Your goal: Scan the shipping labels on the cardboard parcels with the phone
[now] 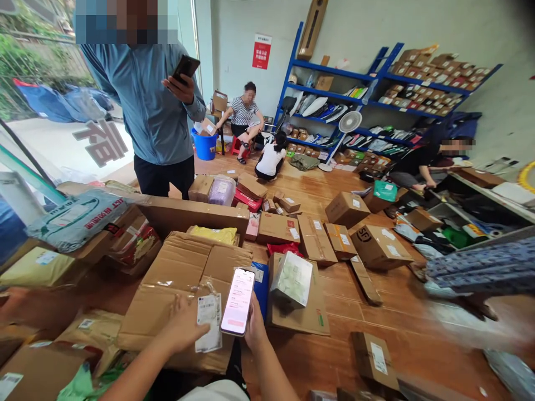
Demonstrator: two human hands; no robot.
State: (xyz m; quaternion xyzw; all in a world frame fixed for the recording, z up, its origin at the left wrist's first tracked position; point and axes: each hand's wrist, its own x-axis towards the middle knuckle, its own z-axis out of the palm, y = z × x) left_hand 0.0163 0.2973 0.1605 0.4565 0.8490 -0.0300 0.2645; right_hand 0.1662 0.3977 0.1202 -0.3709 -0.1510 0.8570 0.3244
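Observation:
My right hand (255, 324) holds a smartphone (236, 303) upright, its lit screen showing a pale page with several lines of text and a pink bar. My left hand (183, 326) lies on a large cardboard box (175, 267), fingers apart and holding nothing. Beside its fingertips a white shipping label (208, 312) is stuck on the box, partly under clear tape. Just right of the phone lies a blue parcel (259, 284), partly hidden by the phone and my hand.
A white-green box (292, 278) sits on a flat carton (301, 320). Several cartons, among them an SF box (381, 248), lie on the wooden floor. A standing person (146, 106) holds a dark phone (185, 68). Others sit or crouch near blue shelves (326, 94). Someone blurred passes at right.

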